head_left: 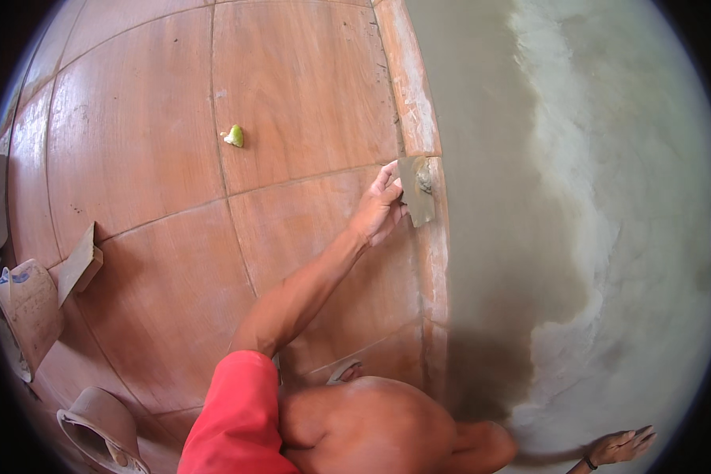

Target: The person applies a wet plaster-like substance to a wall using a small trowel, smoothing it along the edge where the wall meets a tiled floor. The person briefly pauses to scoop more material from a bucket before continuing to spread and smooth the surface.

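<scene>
My left hand (pixel 381 204) grips a grey flat plate (pixel 415 209) with a lump of mortar on it, held over the narrow edge strip (pixel 411 95) of the orange tiles (pixel 308 87). The strip runs beside a wide grey cement surface (pixel 490 118), partly darker and wet-looking, with a pale band. At the lower right, my right hand (pixel 620 447) is over this cement surface with fingers extended and nothing visible in them. My bare knee and red sleeve fill the bottom middle.
A small green and white scrap (pixel 233 136) lies on the tiles. At the left are an upright dirty bucket (pixel 31 308), a grey board on a block (pixel 79 261), and a container on its side (pixel 99 426). A sandaled foot (pixel 347 371) shows beside my knee.
</scene>
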The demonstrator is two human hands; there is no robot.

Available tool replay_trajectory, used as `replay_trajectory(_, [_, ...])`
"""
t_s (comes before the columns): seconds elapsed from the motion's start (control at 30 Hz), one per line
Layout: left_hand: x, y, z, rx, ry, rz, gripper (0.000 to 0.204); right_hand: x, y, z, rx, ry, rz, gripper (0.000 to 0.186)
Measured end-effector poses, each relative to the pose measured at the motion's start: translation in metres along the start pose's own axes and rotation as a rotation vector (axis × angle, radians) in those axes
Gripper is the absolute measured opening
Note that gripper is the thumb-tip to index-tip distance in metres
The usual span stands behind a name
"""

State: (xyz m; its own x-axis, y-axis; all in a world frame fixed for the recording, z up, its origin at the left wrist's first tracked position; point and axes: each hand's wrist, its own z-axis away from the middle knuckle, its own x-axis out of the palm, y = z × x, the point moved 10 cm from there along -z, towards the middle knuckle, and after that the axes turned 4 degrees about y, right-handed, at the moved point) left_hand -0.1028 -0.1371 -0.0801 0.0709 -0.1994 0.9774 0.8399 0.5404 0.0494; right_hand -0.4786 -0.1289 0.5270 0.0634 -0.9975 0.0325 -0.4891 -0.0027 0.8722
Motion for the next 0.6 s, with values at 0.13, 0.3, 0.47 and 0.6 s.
replay_trajectory(0.13, [0.000,-0.010,-0.023,0.006,0.025,0.008,0.049,-0.005,0.002,-0.003,-0.015,0.030,0.000,0.056])
replay_trajectory(0.3, [0.005,-0.018,-0.038,0.017,0.088,0.042,0.048,0.023,0.042,0.057,-0.107,-0.186,0.201,0.065])
replay_trajectory(0.47, [0.002,-0.025,-0.046,0.033,0.098,-0.023,0.046,0.040,0.098,0.094,-0.059,-0.152,0.447,0.064])
replay_trajectory(0.6, [0.000,-0.026,-0.049,0.065,0.125,-0.107,0.047,0.039,0.095,0.097,-0.084,-0.123,0.368,0.065])
